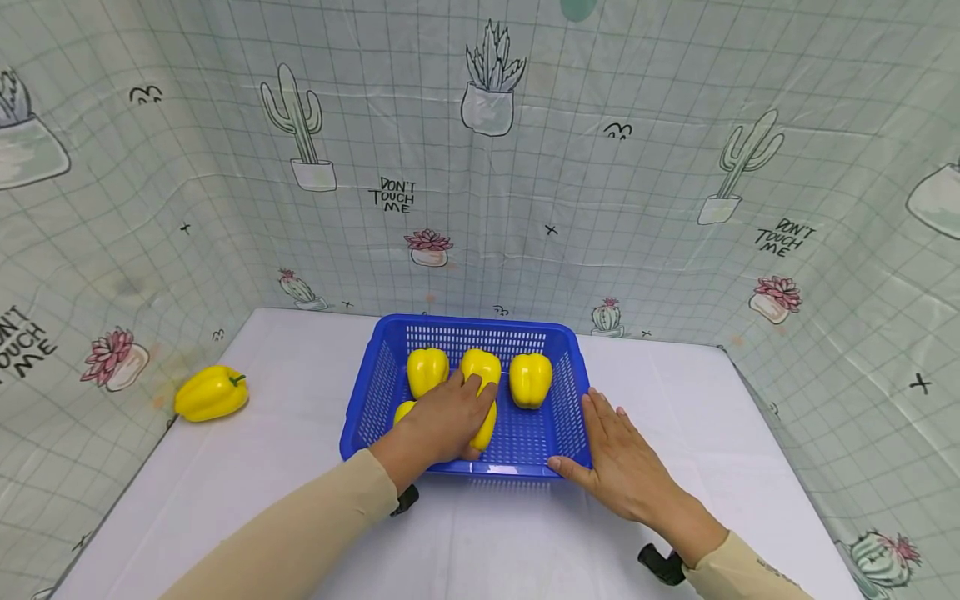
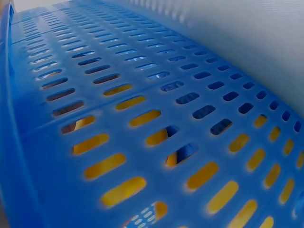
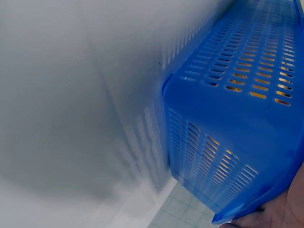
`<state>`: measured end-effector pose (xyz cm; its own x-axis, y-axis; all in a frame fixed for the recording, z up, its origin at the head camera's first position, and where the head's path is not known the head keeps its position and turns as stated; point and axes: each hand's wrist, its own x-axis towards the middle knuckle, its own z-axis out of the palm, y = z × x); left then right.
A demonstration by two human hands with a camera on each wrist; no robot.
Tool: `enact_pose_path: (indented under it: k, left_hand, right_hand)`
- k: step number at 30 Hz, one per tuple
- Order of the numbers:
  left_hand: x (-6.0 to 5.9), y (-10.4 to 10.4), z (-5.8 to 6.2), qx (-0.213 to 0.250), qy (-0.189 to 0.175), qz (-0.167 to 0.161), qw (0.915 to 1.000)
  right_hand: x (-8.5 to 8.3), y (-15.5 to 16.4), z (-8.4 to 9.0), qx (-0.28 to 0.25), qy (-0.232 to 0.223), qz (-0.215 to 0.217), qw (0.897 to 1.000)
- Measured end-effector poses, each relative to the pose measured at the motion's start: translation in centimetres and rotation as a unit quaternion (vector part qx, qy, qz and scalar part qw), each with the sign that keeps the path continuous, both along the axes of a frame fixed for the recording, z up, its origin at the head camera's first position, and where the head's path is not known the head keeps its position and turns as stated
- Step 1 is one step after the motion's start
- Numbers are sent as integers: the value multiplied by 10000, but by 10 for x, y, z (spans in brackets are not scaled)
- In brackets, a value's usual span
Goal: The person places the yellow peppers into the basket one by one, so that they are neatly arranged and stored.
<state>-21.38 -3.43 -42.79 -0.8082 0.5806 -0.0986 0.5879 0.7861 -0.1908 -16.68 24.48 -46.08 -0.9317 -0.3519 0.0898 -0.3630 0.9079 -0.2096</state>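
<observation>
With the left hand (image 1: 442, 421) grasping a yellow bell pepper (image 1: 486, 427) and the right hand (image 1: 615, 458) flat with fingers released on the blue basket (image 1: 360, 417) corner, a hasty lift could tip that basket.

- A staged recording booth, not a lived-in room.
- A cactus-print grid cloth (image 1: 675, 167) walls in three sides.
- A white-covered bench (image 1: 675, 400) carries a blue basket (image 1: 360, 417) and yellow peppers (image 1: 212, 393).

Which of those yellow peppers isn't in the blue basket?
The yellow bell pepper lying alone at the table's far left edge, against the cactus-print backdrop. The others all sit inside the blue basket, where the left hand rests on one.
</observation>
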Motion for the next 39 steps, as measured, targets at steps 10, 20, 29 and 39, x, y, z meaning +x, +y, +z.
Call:
enact_pose_path:
  k: [10,20,29,39]
  left_hand:
    - [-6,-3,-4,-150,113,-160,9997]
    - [-10,-3,-8,69,-312,-93,9994]
    - [-12,-3,-13,28,-353,-61,9994]
    - [-14,-4,-17,103,-393,-51,9992]
  right_hand:
    - [-1,-3,1,-35,-60,-72,9999]
    - [-1,-3,2,-72,-53,-92,9999]
    - [-1,-3,1,-71,-52,-99,9999]
    - [-1,-4,0,-70,-13,-110,9999]
